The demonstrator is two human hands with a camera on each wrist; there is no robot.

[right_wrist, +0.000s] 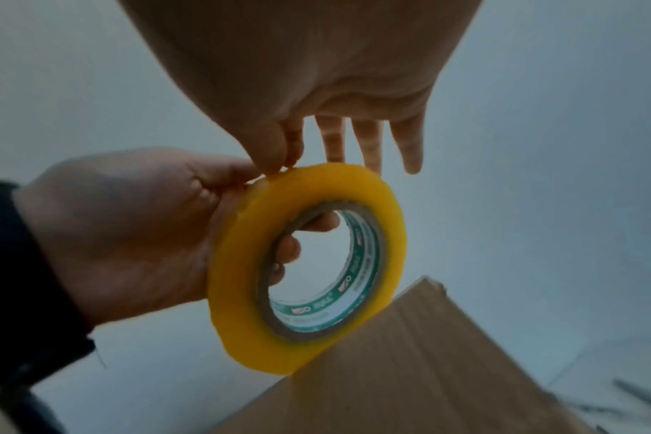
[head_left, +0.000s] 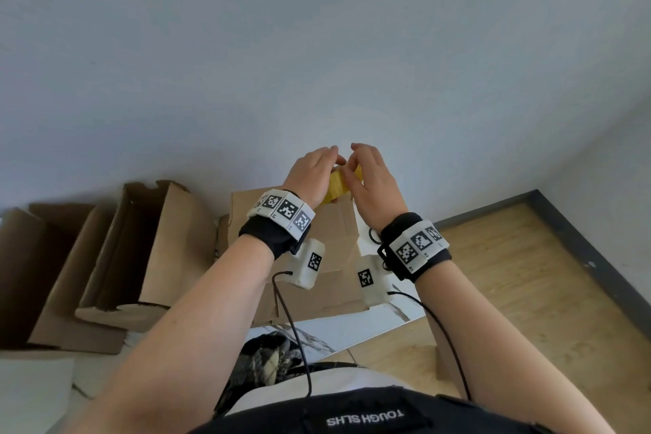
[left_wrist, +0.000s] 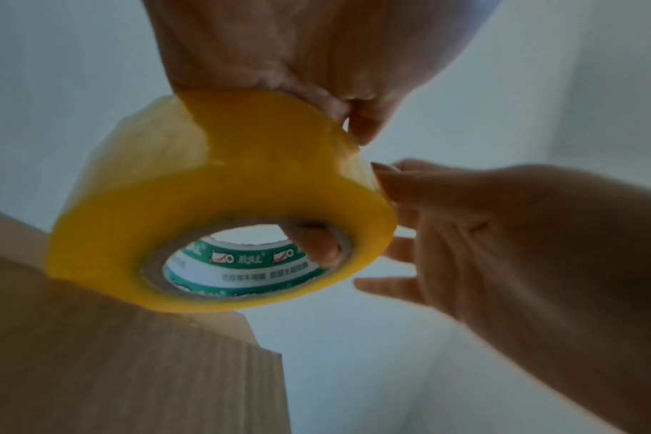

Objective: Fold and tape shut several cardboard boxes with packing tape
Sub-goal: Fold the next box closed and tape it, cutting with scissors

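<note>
A yellow roll of packing tape [head_left: 339, 188] is held up in the air above a closed cardboard box [head_left: 326, 247]. My left hand [head_left: 311, 174] grips the roll, its fingers [right_wrist: 288, 249] hooked through the green-printed core. My right hand [head_left: 371, 174] meets it from the right. Its thumb and forefinger [right_wrist: 279, 163] pinch at the outer layer on the roll's rim, and the other fingers stay straight. In the left wrist view the roll [left_wrist: 220, 205] hangs just over the box's far edge [left_wrist: 130, 367]. The right wrist view has the box [right_wrist: 428, 370] below the roll [right_wrist: 305, 264].
Two open cardboard boxes [head_left: 141, 243] [head_left: 38, 275] stand at the left on the white table [head_left: 352, 328]. A black loop [head_left: 373, 235] lies right of the closed box. Wooden floor [head_left: 528, 285] and a dark baseboard [head_left: 584, 254] run along the right. A plaid cloth [head_left: 267, 359] lies near my body.
</note>
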